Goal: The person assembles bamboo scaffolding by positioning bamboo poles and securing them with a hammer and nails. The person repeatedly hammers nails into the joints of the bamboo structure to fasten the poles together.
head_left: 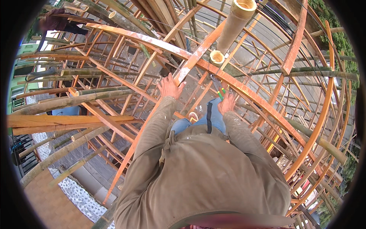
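My left hand (170, 86) is wrapped around a slanting reddish wooden beam (195, 57), near where it crosses a long horizontal wooden beam (251, 91). White smears mark both beams around the crossing. In my right hand (227, 102) are pliers (220, 92) with green and yellow handles. Their dark jaws point up toward the underside of the long beam, close to a cut bamboo end (217, 57). Whether the jaws touch anything is too small to tell. A thick bamboo pole (234, 28) rises just beyond the crossing.
Bamboo poles (72, 101) and timber beams (68, 121) form a dense lattice on all sides. Far below lies the ground, with a pebbled strip (82, 196) at lower left. Another person (57, 21) stands among the poles at upper left. Thin dark wires run across the upper right.
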The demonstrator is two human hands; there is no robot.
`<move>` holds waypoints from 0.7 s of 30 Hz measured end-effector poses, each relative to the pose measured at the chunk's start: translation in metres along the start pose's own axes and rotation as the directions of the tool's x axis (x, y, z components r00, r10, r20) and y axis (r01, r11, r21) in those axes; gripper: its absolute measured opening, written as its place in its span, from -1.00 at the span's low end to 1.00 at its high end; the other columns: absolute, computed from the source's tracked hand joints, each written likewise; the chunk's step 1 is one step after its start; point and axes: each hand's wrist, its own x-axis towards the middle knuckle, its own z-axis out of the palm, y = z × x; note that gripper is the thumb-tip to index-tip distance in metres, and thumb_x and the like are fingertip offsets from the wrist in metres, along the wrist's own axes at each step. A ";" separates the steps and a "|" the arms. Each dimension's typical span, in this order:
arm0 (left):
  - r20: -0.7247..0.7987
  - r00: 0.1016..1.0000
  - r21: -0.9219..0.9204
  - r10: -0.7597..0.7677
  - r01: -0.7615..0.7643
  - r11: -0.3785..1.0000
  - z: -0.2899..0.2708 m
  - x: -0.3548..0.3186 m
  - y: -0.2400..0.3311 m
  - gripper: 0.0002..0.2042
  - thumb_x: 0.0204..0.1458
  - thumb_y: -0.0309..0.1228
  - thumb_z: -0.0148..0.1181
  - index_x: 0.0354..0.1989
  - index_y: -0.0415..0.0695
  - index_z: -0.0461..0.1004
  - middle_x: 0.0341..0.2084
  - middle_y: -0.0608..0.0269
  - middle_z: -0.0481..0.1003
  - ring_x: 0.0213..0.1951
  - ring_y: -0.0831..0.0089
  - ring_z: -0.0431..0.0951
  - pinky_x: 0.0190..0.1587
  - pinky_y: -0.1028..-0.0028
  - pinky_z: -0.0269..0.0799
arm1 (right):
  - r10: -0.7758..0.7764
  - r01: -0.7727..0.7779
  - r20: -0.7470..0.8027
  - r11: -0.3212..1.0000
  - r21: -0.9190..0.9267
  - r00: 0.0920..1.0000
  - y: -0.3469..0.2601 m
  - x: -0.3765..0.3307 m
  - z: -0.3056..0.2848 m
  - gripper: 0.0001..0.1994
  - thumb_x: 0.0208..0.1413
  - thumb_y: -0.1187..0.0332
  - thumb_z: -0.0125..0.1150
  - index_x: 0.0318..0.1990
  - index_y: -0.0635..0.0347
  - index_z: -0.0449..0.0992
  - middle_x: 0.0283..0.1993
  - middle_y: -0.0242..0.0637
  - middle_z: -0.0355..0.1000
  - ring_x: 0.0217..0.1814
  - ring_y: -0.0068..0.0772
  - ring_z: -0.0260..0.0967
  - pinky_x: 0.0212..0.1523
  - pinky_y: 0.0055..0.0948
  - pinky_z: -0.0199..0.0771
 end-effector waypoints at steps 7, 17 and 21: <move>0.241 0.968 -0.048 -0.065 0.079 0.996 -0.003 0.013 0.000 -0.46 0.06 0.09 0.31 -0.08 -0.14 0.36 -0.23 -0.13 0.61 -0.14 -0.09 0.64 -0.11 0.03 0.53 | -0.116 0.088 0.127 0.975 0.203 0.985 0.022 0.011 -0.026 -0.45 -0.02 0.38 0.14 0.22 0.27 0.38 0.00 0.30 0.44 0.05 0.36 0.45 0.08 0.14 0.45; 0.215 0.974 -0.097 -0.073 0.095 0.991 0.004 0.016 -0.005 -0.46 0.05 0.10 0.30 -0.11 -0.14 0.39 -0.21 -0.10 0.61 -0.18 -0.07 0.66 -0.12 0.04 0.55 | 0.115 -0.125 0.122 0.989 0.076 0.986 -0.011 -0.005 -0.036 -0.56 0.12 0.21 0.25 0.12 0.20 0.47 -0.07 0.26 0.52 0.01 0.31 0.50 0.02 0.12 0.51; 0.198 0.978 -0.121 -0.066 0.092 0.988 0.006 0.016 -0.007 -0.47 -0.03 0.04 0.37 -0.08 -0.12 0.39 -0.24 -0.04 0.60 -0.20 -0.04 0.66 -0.15 0.02 0.55 | 0.126 -0.123 0.230 0.992 -0.030 0.965 -0.006 0.020 -0.062 -0.51 0.16 0.02 0.24 0.10 0.18 0.49 -0.11 0.26 0.54 0.00 0.32 0.50 0.02 0.12 0.50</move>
